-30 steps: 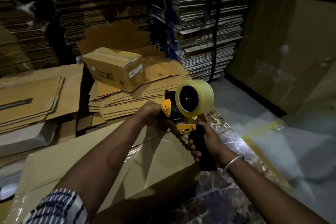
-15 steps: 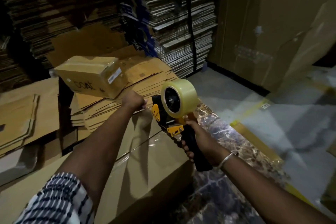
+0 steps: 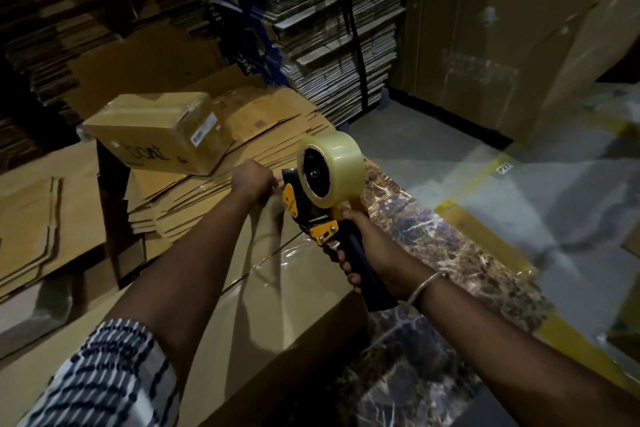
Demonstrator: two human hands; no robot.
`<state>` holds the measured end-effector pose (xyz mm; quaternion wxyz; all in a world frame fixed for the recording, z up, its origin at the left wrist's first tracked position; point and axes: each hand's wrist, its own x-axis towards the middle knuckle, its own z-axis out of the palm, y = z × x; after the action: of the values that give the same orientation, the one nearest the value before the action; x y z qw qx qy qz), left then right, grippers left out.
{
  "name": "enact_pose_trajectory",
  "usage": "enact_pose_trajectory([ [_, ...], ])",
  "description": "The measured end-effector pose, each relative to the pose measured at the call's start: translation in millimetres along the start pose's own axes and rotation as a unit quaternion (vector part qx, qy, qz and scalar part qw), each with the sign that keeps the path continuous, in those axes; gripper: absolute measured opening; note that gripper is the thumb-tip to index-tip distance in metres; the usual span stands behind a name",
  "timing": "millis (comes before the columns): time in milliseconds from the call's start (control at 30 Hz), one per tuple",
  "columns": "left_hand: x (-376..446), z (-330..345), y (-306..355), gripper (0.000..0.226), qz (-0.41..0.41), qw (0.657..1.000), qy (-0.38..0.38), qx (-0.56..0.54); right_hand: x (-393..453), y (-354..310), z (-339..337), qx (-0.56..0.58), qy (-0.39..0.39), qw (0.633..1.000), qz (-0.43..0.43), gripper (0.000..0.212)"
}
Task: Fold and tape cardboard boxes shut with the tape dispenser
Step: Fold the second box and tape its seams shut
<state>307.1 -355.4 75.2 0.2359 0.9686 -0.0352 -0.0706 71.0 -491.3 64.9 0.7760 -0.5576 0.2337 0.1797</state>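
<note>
Since a second ago the left hand (image 3: pixel 252 180) has drawn away from the tape dispenser (image 3: pixel 320 198) toward the far end of the large cardboard box (image 3: pixel 221 308), and both hands now sit farther along its top. One dispenser is in view, yellow and black with a single roll of clear tape (image 3: pixel 330 168); the right hand (image 3: pixel 372 250) has its grip clamped round the black handle, a thin bangle (image 3: pixel 424 288) on that wrist, and the dispenser's front end meets the box's top seam, where a glossy strip of tape lies. The left hand's grip is closed in a fist just left of the dispenser, and whether it pinches tape cannot be told. Beyond the large box, one small sealed box (image 3: pixel 156 130) sits on a stack of flattened cartons (image 3: pixel 214 191). Right of the large box runs marbled floor (image 3: pixel 426 253).
</note>
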Motion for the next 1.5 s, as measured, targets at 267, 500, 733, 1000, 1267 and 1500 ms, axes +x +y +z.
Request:
enact_pose_trajectory([
  [267, 3, -2, 3, 0.019, 0.061, 0.991, -0.005, 0.121, 4, -3, 2, 0.010, -0.011, 1.000, 0.019, 0.068],
  [500, 12, -1, -4, 0.029, 0.056, 0.989, -0.023, 0.132, 8, -1, 0, 0.005, -0.020, 1.000, 0.023, 0.070],
  [733, 11, 2, -11, 0.031, 0.030, 0.997, -0.021, 0.070, 11, -3, 2, 0.007, -0.026, 0.999, 0.024, 0.069],
  [1000, 9, 15, -26, 0.034, 0.023, 0.995, -0.042, 0.083, 14, -3, 0, 0.009, -0.032, 0.999, 0.028, 0.069],
  [1267, -5, 23, -54, 0.056, 0.074, 0.990, 0.102, 0.060, 27, -9, 7, 0.009, -0.032, 0.999, 0.043, 0.070],
  [1500, 1, 8, -73, 0.053, 0.054, 0.994, 0.074, 0.060, 38, -28, 29, -0.018, -0.025, 0.998, 0.062, 0.071],
])
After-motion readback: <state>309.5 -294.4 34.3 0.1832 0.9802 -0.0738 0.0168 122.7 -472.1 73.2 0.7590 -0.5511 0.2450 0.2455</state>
